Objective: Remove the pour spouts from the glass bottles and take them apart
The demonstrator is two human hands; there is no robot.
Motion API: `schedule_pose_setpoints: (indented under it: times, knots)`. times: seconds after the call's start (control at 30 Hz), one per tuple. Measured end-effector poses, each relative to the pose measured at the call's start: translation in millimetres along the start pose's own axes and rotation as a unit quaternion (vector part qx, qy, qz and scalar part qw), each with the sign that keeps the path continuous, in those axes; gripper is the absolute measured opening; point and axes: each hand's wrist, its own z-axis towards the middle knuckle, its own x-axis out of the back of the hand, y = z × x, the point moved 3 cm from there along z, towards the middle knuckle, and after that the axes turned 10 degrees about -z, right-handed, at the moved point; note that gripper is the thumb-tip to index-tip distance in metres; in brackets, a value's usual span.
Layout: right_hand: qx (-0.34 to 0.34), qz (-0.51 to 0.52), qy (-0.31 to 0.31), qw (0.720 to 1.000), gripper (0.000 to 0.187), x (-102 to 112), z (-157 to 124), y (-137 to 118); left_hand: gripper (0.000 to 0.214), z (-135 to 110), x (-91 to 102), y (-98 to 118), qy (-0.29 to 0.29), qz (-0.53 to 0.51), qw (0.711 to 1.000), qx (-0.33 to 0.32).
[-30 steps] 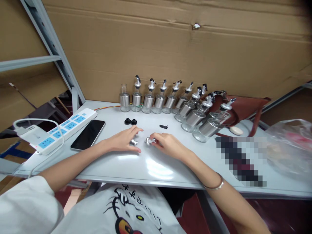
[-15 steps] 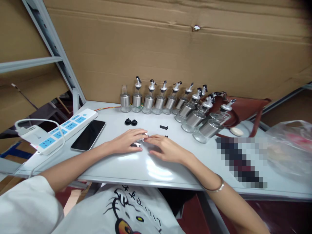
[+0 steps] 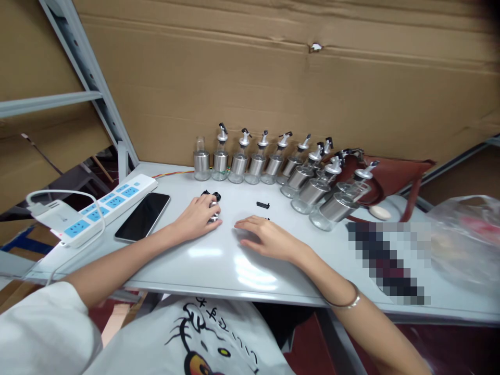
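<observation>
My left hand [image 3: 198, 217] is on the table, its fingers curled round a small silver pourer part [image 3: 213, 213] that shows only partly between fingers and thumb. Just beyond those fingertips lie black rubber stoppers [image 3: 216, 196], partly covered by the hand. My right hand [image 3: 265, 237] rests low over the tabletop with fingers stretched out and nothing in them. A thin black lever piece [image 3: 263, 205] lies beyond it, and a tiny black bit [image 3: 267, 219] peeks out at its knuckles.
Several glass bottles with steel sleeves and pourers [image 3: 257, 165] line the back; the leftmost bottle [image 3: 201, 164] has no pourer. A phone [image 3: 142, 217] and power strip [image 3: 109, 205] lie left. At right are a brown bag [image 3: 402, 174] and a plastic bag [image 3: 464, 245].
My left hand has moved left and slightly back with the silver part, away from my right hand. The right hand has stayed nearly in place.
</observation>
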Motion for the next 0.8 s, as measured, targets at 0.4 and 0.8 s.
schedule_pose_setpoints:
  times: [0.4,0.8]
  knots:
    - [-0.004,0.003,0.002,1.000,0.030,1.2,0.7,0.5,0.051,0.0,2.3,-6.3,0.022,0.015,0.998,0.054]
    - [0.005,0.013,0.017,1.000,0.027,-1.4,0.8,1.3,0.031,0.1,-0.7,1.1,-0.011,0.007,1.000,0.022]
